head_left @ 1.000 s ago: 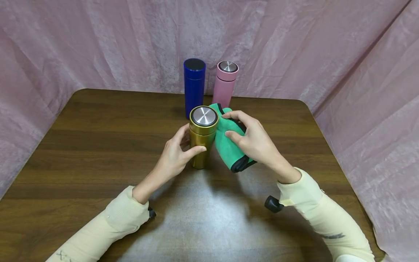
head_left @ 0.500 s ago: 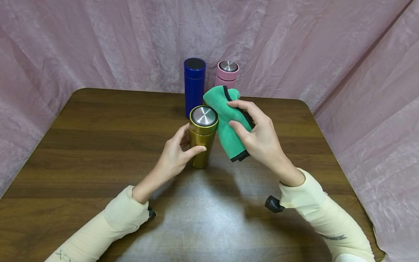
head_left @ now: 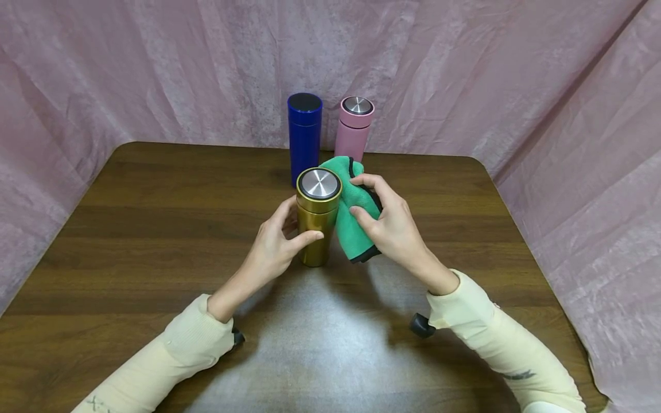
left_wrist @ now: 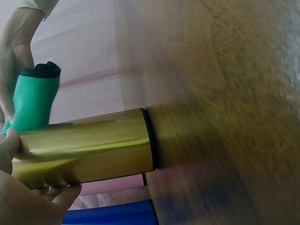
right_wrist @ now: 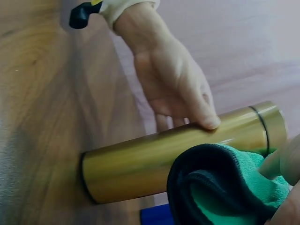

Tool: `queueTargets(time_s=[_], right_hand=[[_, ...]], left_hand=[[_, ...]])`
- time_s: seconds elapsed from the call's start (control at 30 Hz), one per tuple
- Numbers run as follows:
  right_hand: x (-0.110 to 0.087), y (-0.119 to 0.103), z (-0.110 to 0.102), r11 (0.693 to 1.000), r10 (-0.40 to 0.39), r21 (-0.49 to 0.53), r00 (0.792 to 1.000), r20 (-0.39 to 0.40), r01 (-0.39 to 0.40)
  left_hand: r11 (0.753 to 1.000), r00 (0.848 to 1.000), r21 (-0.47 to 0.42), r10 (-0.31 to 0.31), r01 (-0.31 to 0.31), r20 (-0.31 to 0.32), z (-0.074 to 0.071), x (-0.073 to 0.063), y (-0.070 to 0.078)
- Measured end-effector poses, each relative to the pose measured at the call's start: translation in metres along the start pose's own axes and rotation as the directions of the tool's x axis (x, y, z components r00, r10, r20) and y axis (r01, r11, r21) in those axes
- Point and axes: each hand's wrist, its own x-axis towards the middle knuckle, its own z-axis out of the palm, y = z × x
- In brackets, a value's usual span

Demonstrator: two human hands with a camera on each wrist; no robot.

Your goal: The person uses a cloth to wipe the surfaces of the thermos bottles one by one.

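A gold thermos bottle (head_left: 317, 221) with a silver-topped lid stands upright mid-table. My left hand (head_left: 273, 244) grips its body from the left, the thumb across the front and the other fingers behind. On the bottle's right side lies a folded green cloth (head_left: 353, 229) with black edging, pinched by my right hand (head_left: 389, 221) between thumb and fingers. In the left wrist view the cloth (left_wrist: 35, 101) meets the bottle's side near the upper part. The right wrist view shows the cloth's rolled black edge (right_wrist: 187, 164) in front of the bottle (right_wrist: 140, 164).
Behind the gold bottle stand a blue thermos bottle (head_left: 304, 140) and a pink thermos bottle (head_left: 354, 132), side by side near the back edge. The wooden table (head_left: 155, 229) has rounded far corners. Pink curtains (head_left: 206, 69) hang behind and to the right.
My right hand moved the cloth up along the bottle's right side, then back down and slightly left. The left hand keeps its grip on the gold bottle, which stays in place.
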Motion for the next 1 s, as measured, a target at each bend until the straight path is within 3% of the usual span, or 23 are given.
queueTargets(time_s=[0.53,1.0], right_hand=[[-0.013,0.034,0.026,0.986,0.108,-0.149,0.978,0.181,-0.081],[-0.017,0.055,0.042,0.955,0.237,-0.253,0.915,0.327,-0.157]], left_hand=[[1.0,1.0,-0.017,-0.007,0.007,0.009,0.0,0.0,-0.001],[0.999,1.0,-0.038,0.014,-0.014,0.001,0.0,0.0,-0.002]])
